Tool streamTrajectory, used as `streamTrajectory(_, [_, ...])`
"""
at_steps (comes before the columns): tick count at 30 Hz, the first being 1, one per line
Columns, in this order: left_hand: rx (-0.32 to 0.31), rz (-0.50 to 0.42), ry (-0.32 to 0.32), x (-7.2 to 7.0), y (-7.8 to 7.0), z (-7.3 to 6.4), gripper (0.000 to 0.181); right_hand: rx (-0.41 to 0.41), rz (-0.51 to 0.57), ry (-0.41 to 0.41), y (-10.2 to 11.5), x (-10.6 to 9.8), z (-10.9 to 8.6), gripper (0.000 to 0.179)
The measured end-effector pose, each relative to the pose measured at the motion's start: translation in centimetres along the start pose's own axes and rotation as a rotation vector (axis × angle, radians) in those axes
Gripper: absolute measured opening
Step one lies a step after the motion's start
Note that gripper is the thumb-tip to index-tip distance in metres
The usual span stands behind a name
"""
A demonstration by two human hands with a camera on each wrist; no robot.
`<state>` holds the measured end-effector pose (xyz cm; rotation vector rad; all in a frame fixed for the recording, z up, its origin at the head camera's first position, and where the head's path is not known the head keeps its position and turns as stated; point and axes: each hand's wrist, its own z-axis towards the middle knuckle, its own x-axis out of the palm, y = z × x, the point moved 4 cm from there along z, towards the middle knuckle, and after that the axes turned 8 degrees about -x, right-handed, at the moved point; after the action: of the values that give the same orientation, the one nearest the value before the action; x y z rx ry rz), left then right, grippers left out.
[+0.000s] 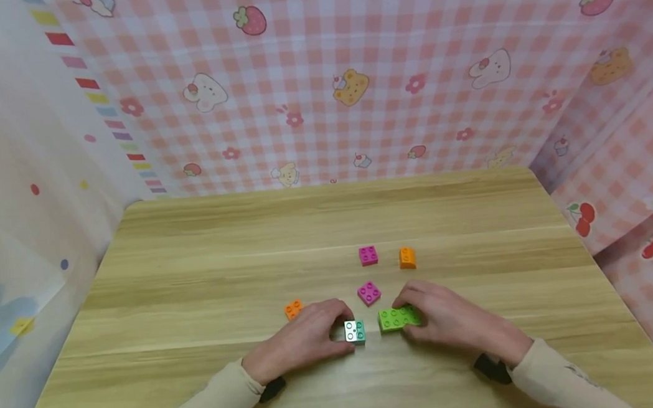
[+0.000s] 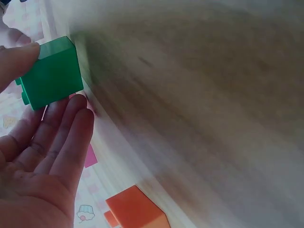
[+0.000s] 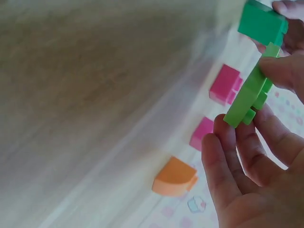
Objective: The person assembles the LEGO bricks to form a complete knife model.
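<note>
Wood-grain tabletop (image 1: 222,248): left hand (image 1: 305,335) pinches a green brick (image 1: 354,333), right hand (image 1: 451,318) a partly hidden lime brick (image 1: 394,320).

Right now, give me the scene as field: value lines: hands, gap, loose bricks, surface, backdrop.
left hand: pinches green brick
right hand: grips lime brick
gap: held bricks apart, head view
near left hand: orange brick, partly hidden
beyond held bricks: far magenta brick, near magenta brick, curved orange brick
surface: wood-grain table
backdrop: pink checked cloth

A woodgrain table (image 1: 195,256) bears pink bricks (image 1: 369,294) and orange bricks (image 1: 407,259).
</note>
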<state>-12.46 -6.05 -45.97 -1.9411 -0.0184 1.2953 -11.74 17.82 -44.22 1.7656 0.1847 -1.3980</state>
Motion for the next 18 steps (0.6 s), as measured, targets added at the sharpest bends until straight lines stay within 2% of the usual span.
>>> streamTrajectory(8, [-0.019,-0.007,0.016,0.3,-0.1,0.8,0.031,0.025,0.042,-0.094,-0.2,-1.1,-0.7,0.038])
streamTrajectory(18, [-0.023,0.003,0.011,0.3,-0.3,1.3,0.032,0.036,0.063,-0.168,-0.3,-1.1,-1.1,0.038])
